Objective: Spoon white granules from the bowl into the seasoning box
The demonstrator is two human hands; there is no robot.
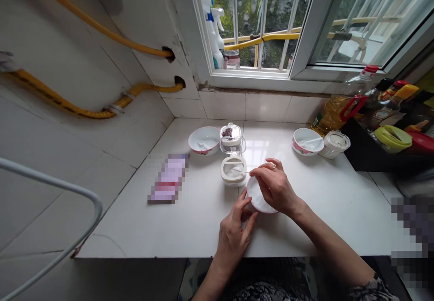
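The left hand (233, 240) grips a white bowl (258, 197) by its rim, above the counter (190, 219) and well in from the front edge; right fingers pinch a small spoon (241, 171) beside an open plastic jar (233, 173), bare counter leftward

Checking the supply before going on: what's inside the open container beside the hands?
The open container holds white powder, with a small spoon lying in it. How deep the powder goes cannot be seen.
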